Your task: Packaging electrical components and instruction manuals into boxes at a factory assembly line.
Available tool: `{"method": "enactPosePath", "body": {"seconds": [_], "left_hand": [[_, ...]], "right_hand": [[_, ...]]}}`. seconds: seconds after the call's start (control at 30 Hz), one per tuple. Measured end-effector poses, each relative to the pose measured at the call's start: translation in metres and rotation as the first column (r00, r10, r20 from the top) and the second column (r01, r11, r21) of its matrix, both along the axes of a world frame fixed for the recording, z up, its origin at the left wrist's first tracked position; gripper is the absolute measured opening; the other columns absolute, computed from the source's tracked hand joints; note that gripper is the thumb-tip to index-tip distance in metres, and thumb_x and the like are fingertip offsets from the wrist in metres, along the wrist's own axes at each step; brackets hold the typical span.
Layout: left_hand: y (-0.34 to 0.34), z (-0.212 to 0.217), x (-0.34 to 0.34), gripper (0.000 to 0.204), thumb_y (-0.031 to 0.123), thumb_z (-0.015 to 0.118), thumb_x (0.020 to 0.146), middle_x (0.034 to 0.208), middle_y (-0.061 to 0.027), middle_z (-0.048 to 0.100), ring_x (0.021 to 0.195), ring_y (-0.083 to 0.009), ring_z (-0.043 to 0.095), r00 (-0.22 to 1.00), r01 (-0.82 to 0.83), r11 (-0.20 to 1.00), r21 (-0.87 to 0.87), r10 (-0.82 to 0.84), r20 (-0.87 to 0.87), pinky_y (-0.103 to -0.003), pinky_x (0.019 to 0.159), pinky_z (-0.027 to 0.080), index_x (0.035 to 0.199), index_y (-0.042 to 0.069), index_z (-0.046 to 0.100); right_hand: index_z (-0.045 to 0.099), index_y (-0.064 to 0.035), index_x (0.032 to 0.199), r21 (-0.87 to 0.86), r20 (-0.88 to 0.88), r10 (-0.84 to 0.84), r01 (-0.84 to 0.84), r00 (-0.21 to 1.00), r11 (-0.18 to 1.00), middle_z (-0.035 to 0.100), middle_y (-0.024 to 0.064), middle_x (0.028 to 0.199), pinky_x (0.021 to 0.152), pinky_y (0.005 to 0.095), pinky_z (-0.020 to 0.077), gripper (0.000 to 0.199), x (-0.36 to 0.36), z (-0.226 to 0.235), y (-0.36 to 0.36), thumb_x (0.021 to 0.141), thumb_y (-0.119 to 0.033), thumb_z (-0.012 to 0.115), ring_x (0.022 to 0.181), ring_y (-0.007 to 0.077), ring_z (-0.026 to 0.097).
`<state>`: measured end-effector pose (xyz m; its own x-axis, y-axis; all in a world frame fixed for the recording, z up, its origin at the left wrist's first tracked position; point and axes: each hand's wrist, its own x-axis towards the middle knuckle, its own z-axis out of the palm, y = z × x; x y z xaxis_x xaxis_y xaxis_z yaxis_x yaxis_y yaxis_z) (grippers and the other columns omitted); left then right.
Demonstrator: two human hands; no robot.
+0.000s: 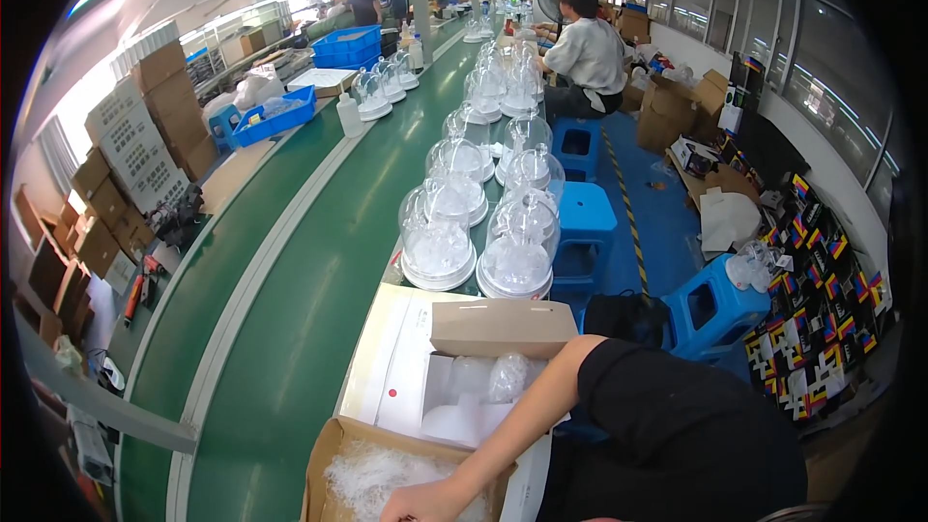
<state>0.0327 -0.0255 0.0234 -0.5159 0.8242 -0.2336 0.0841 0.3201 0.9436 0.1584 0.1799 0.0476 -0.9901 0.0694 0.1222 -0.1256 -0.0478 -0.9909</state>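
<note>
My right hand (425, 501) reaches left across my body, on a bare forearm with a black sleeve. It rests in the white shredded filler (367, 474) inside an open cardboard box (329, 449) at the bottom edge. The frame edge cuts off the fingers, so their grip is unclear. Just behind stands a second open box (503, 327) holding clear plastic pieces (488, 379) on white packing. My left hand is out of view.
Rows of clear domes on white bases (440, 246) run along the table beside a green conveyor belt (280, 319). Blue stools (585, 217) stand to the right, with small colourful boxes (822, 309) beyond. A seated person (585, 53) works farther back. Stacked cartons (145, 126) line the left.
</note>
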Motion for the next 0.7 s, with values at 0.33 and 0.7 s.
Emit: {"method": "enactPosePath", "body": {"seconds": [0.33,0.7], "left_hand": [[0.003,-0.014,-0.019,0.029,0.0,0.059,0.093,0.105,-0.0086,0.064,0.098,-0.0153,0.06,0.696,0.539,0.791,0.29,-0.224,-0.683,-0.028,0.087,0.048,0.121,0.0,0.055],[0.007,-0.034,-0.07,0.02,0.001,0.057,0.096,0.103,-0.0091,0.065,0.095,-0.0156,0.06,0.093,0.927,0.36,0.11,0.065,-0.994,-0.027,0.086,0.048,0.115,-0.002,0.06]], "right_hand": [[0.072,-0.0019,0.092,-0.131,0.111,-0.025,0.039,0.994,0.991,0.07,0.0055,0.075,0.056,0.0263,0.0508,0.02,0.002,0.009,0.001,0.096,-0.02,0.063,0.065,0.0105,0.064],[0.07,-0.0004,0.093,-0.129,0.051,0.053,-0.046,0.997,0.991,0.069,0.0062,0.075,0.056,0.0266,0.0522,0.028,-0.001,0.0,0.0,0.102,-0.019,0.051,0.061,0.0116,0.064]]}}
